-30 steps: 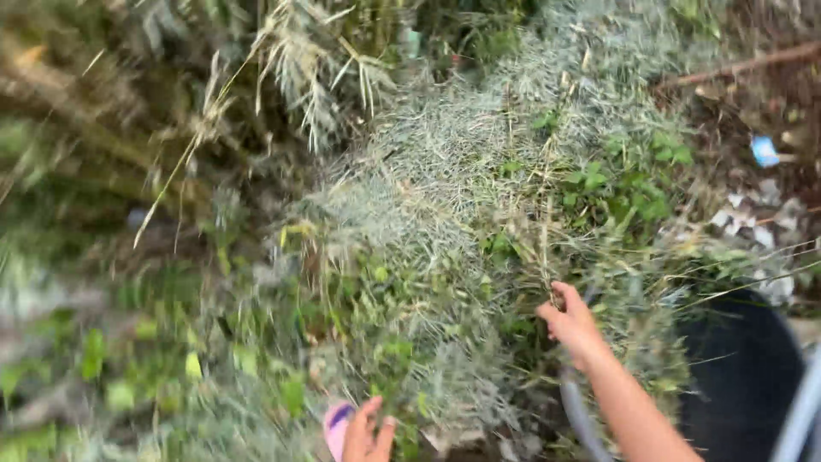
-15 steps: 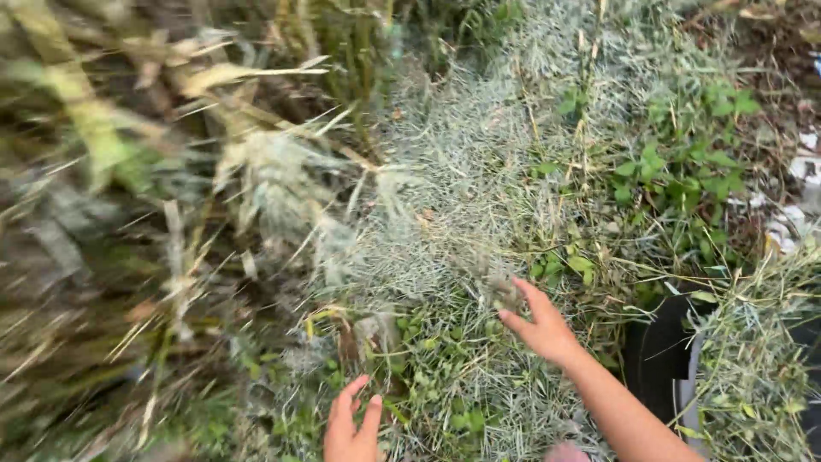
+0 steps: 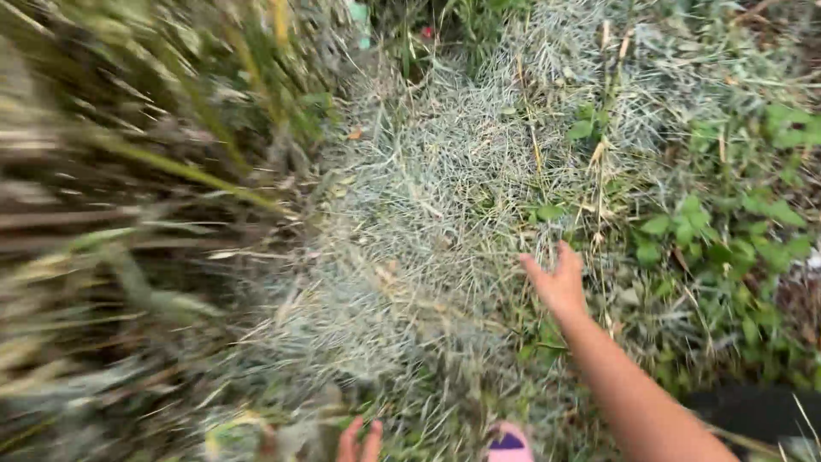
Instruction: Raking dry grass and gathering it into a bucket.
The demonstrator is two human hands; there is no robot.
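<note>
Head view: R hand [image 3: 560, 282] on grey-green grass clump [image 3: 428, 214], fingers apart, gripping nothing.
L hand [image 3: 359, 441]: only fingertips at bottom edge; grip can't tell.
Risk: stiff blades may scratch R hand.
Hidden: pink thing [image 3: 510, 445] cut off; stalks [image 3: 128, 214] at left blurred.

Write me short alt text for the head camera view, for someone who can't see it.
Seen from above, a person's right hand reaches open into a mound of dry grey-green grass, while only the fingertips of the left hand show at the bottom edge. Blurred tall stalks fill the left and leafy green weeds the right.
</note>
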